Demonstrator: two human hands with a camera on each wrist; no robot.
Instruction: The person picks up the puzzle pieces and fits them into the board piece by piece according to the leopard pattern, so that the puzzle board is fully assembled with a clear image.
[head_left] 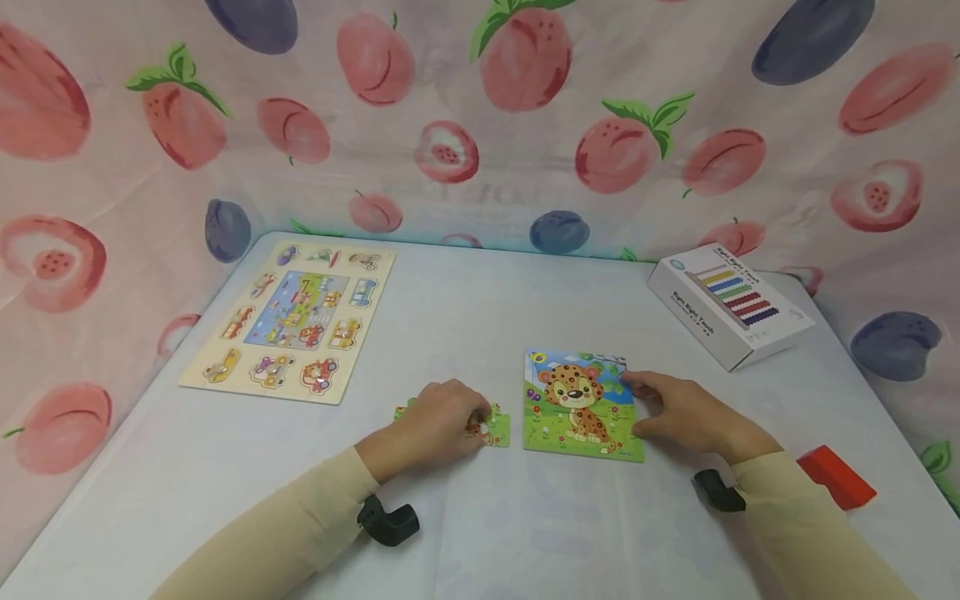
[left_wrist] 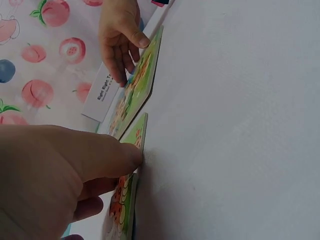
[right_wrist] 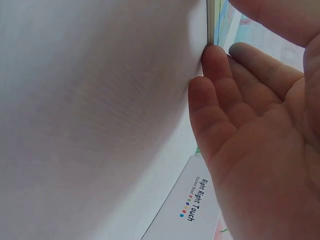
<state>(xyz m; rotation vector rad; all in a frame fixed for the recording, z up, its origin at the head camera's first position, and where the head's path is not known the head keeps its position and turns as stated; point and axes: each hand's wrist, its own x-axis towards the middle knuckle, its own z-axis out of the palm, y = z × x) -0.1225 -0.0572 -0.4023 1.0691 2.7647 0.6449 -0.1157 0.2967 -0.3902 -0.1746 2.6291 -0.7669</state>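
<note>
While your left hand (head_left: 433,427) pinches green jigsaw piece (head_left: 500,429), your right hand (head_left: 690,412), thumb and fingers spread apart, touches right edge of leopard puzzle (head_left: 580,408) just beside it. Farther out: vehicle puzzle board (head_left: 296,310) left, "Right Right Touch" box (head_left: 727,304) right, red block (head_left: 840,479) by sleeve (head_left: 806,517).

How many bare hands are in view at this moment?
2: the left hand, on a small green puzzle piece, and the right hand, at the leopard puzzle's right edge. None seems hidden.
</note>
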